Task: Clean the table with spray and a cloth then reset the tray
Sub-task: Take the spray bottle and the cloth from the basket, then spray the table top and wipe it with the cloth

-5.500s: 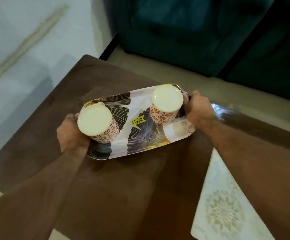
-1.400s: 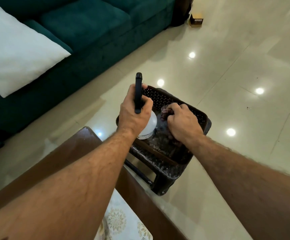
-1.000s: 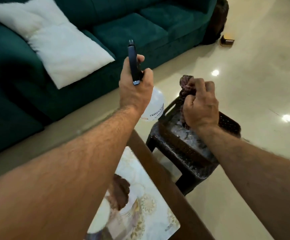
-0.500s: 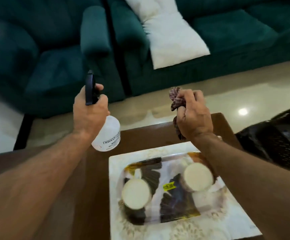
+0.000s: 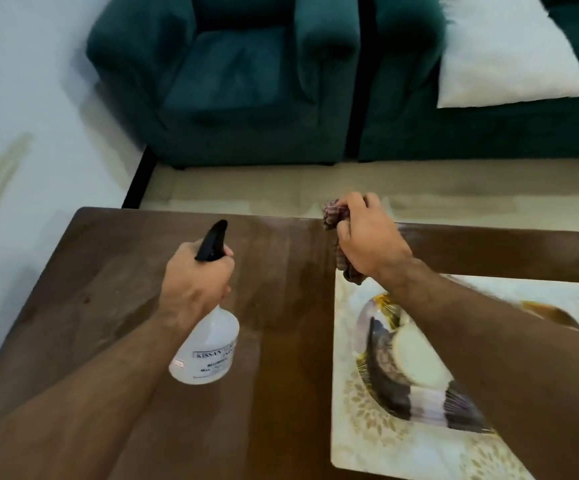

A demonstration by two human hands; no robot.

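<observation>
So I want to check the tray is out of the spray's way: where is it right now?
In the head view the tray sits on the pale mat at the table's right side, under the right forearm, right of the spray bottle.

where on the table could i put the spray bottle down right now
Bare wood lies left of the placemat, around and beyond the spray bottle in the left hand, out to the table edges. The right side is crowded: tray on the placemat, right hand gripping the cloth.
</observation>
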